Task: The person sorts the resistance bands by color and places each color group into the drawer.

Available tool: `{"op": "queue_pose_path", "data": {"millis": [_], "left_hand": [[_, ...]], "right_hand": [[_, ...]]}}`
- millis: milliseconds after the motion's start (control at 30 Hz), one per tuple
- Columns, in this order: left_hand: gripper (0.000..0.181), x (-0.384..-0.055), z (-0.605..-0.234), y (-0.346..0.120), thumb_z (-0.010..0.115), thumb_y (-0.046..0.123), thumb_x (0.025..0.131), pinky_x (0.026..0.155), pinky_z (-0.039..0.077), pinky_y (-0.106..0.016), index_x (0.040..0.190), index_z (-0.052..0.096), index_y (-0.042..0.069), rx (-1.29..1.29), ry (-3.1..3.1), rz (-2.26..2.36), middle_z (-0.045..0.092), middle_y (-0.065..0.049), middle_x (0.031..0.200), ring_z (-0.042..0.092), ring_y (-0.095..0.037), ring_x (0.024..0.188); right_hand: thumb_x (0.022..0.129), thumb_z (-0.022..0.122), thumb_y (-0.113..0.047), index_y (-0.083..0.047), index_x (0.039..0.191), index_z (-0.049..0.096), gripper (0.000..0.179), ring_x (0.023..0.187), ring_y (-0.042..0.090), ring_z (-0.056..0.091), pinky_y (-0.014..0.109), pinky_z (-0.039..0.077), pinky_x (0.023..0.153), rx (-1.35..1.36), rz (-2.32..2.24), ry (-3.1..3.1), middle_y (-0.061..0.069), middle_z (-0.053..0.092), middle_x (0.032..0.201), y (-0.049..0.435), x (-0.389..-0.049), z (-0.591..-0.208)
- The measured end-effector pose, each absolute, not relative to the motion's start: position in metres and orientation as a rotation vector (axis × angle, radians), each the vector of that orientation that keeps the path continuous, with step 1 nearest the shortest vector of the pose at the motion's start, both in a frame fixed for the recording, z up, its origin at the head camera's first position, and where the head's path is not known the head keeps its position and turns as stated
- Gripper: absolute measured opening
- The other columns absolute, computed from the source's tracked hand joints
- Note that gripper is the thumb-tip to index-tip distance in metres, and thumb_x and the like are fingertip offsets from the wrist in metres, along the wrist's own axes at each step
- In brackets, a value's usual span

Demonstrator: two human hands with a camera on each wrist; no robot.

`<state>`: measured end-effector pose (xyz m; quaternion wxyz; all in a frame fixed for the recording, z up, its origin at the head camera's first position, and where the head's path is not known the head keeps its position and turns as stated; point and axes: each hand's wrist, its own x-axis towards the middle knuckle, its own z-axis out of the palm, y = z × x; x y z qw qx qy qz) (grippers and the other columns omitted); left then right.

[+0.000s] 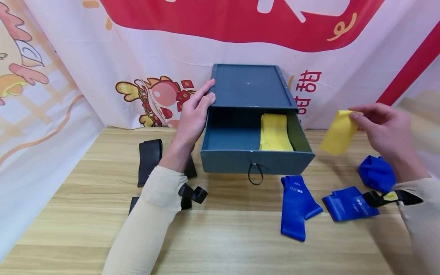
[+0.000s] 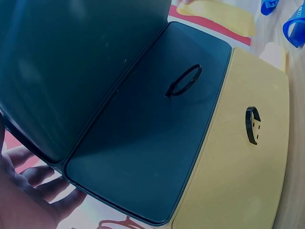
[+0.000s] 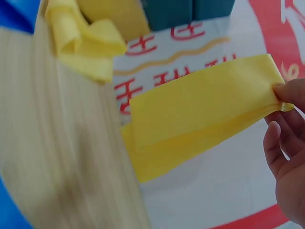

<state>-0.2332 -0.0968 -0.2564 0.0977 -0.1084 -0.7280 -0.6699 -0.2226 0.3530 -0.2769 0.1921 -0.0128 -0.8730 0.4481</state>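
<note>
A dark teal drawer box [image 1: 254, 86] stands on the table with its top drawer [image 1: 223, 162] pulled out in the head view. A folded yellow elastic band [image 1: 275, 131] lies in that drawer's right side. My left hand [image 1: 192, 116] rests against the box's left edge, fingertips on its top; its fingers [image 2: 71, 202] look spread in the left wrist view. To the right of the box, my right hand [image 1: 388, 131] pinches one end of another yellow elastic band [image 1: 340, 131], which hangs folded in the air. The left wrist view shows the teal drawer front [image 2: 157, 124] flush.
Blue elastic bands [image 1: 295, 206] lie on the right of the table, black bands [image 1: 149, 158] on the left. Under the teal front sits a yellow drawer [image 2: 228, 157] with a black loop. The right wrist view shows a crumpled yellow band [image 3: 83, 43] beside it. A printed curtain [image 1: 165, 46] hangs behind.
</note>
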Motion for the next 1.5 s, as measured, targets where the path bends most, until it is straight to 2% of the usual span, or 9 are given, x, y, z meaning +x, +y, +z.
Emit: {"op": "queue_pose_path", "data": {"millis": [233,633,733,1167,1500], "left_hand": [[0.047,-0.235,-0.257,-0.097,0.052,0.034,0.111,0.131,0.031,-0.044,0.158,0.052,0.031,-0.32,-2.16,-1.989,0.043,0.012,0.168,0.039,-0.009,0.156],[0.047,-0.233,-0.256,-0.097,0.053,0.036,0.11,0.131,0.032,-0.045,0.157,0.053,0.033,-0.309,-2.165,-1.997,0.043,0.013,0.168,0.039,-0.009,0.156],[0.047,-0.233,-0.256,-0.097,0.053,0.036,0.11,0.131,0.032,-0.045,0.157,0.053,0.033,-0.308,-2.172,-1.997,0.043,0.013,0.168,0.039,-0.01,0.156],[0.047,-0.233,-0.257,-0.098,0.051,0.035,0.111,0.131,0.032,-0.045,0.159,0.051,0.032,-0.322,-2.196,-1.96,0.042,0.012,0.169,0.038,-0.011,0.157],[0.047,-0.233,-0.257,-0.098,0.052,0.035,0.111,0.131,0.032,-0.046,0.158,0.052,0.032,-0.316,-2.175,-1.992,0.042,0.011,0.169,0.038,-0.011,0.156]], "right_hand": [[0.102,0.07,-0.027,-0.019,0.133,0.075,0.032,0.1,-0.001,0.067,0.005,0.053,0.084,0.087,1.23,-2.332,-0.013,0.07,0.123,0.324,-0.211,-0.26],[0.101,0.071,-0.019,-0.004,0.13,0.074,0.032,0.11,0.014,0.072,0.012,0.056,0.094,0.276,1.304,-2.072,0.007,0.072,0.131,0.275,-0.194,-0.228],[0.102,0.07,-0.019,-0.005,0.129,0.075,0.031,0.109,0.016,0.072,0.013,0.057,0.095,0.292,1.292,-2.026,0.008,0.073,0.131,0.261,-0.19,-0.22],[0.103,0.065,-0.01,-0.001,0.122,0.077,0.025,0.098,0.016,0.072,0.016,0.058,0.093,0.465,1.251,-1.87,-0.005,0.075,0.116,0.219,-0.174,-0.191],[0.102,0.066,-0.012,0.001,0.12,0.078,0.025,0.103,0.023,0.074,0.025,0.061,0.097,0.633,1.151,-1.784,0.002,0.075,0.121,0.2,-0.17,-0.168]]}}
